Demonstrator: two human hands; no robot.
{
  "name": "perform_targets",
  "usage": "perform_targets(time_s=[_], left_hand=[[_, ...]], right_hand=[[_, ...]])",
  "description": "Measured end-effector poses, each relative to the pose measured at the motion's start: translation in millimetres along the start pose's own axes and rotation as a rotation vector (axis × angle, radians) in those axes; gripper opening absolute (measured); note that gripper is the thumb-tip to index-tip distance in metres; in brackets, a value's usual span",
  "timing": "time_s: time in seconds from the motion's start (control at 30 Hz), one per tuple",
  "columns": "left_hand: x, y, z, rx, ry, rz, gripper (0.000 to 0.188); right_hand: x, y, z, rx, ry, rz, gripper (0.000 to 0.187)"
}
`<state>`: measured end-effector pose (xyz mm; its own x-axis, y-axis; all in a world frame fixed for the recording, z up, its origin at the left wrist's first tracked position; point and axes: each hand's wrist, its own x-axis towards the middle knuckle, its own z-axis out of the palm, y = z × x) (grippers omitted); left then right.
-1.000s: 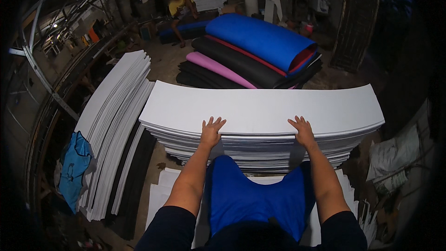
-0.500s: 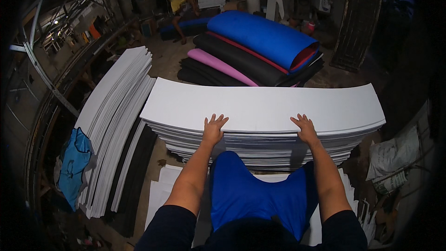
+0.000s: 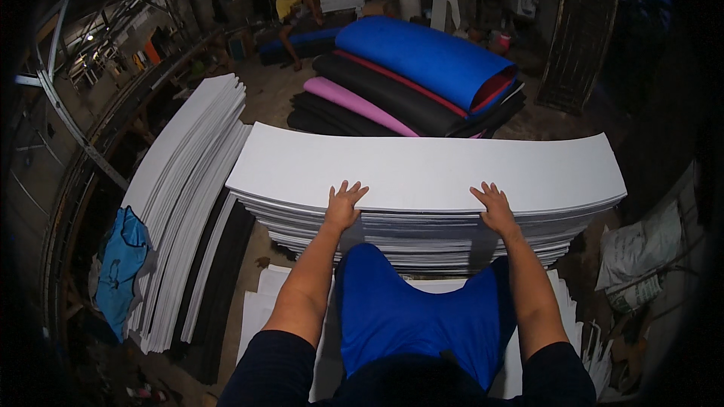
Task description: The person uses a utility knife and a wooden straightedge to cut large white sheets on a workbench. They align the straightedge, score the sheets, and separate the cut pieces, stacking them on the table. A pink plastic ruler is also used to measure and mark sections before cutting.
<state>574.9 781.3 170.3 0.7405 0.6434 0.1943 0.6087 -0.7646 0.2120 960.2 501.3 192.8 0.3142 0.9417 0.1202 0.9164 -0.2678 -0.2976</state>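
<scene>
A tall stack of long white sheets (image 3: pixel 430 166) stands in front of me, its layered near side facing my legs. My left hand (image 3: pixel 345 205) rests at the near edge of the top sheet, left of the middle, fingers spread and pointing away from me. Farther right along the same edge lies my right hand (image 3: pixel 494 207), its fingers likewise apart. Neither hand grips anything that I can see; the thumbs point inward. Both forearms reach forward from the lower edge on either side of my blue-clad legs.
Left stands another pile of white sheets (image 3: pixel 181 143) with a blue cloth (image 3: pixel 121 271) over its near end. Folded blue, black and pink sheets (image 3: pixel 422 60) lie beyond the stack. A person in yellow (image 3: pixel 294 7) sits at the back. White sacks (image 3: pixel 641 249) lie at right.
Both hands stay spread on the near edge of the top sheet. My left hand has shifted very slightly leftward and away from me; the rest looks the same.
</scene>
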Motion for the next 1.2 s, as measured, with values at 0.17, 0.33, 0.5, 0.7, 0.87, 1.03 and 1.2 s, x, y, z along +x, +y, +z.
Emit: perform_targets(time_s=[0.17,0.33,0.5,0.7,0.87,1.03,1.2], left_hand=[[-0.9,-3.2,0.2,-0.009,-0.037,-0.004,0.083],[-1.4,1.9,-7.5,0.029,-0.051,-0.018,0.082],[-6.1,13.2,-23.3,0.138,-0.137,-0.077,0.083],[-3.3,8.3,-23.2,0.097,-0.164,-0.084,0.084],[-8.5,7.5,-25.9,0.062,-0.137,-0.077,0.087],[-8.6,14.0,-22.7,0.057,-0.152,-0.118,0.085],[-7.2,11.3,-20.6,0.036,-0.139,-0.110,0.086]], right_hand=[[0.9,2.5,-2.0,-0.072,-0.037,-0.013,0.087],[-0.8,3.4,0.4,-0.100,-0.029,-0.010,0.085],[-2.1,-0.1,1.7,-0.120,-0.018,-0.016,0.085],[-4.9,-0.7,3.4,-0.012,-0.007,-0.018,0.089],[-4.4,7.6,9.5,-0.005,0.020,-0.057,0.088],[-5.3,10.3,1.5,0.029,-0.023,-0.070,0.087],[-1.5,11.7,-5.0,0.004,-0.045,-0.085,0.086]])
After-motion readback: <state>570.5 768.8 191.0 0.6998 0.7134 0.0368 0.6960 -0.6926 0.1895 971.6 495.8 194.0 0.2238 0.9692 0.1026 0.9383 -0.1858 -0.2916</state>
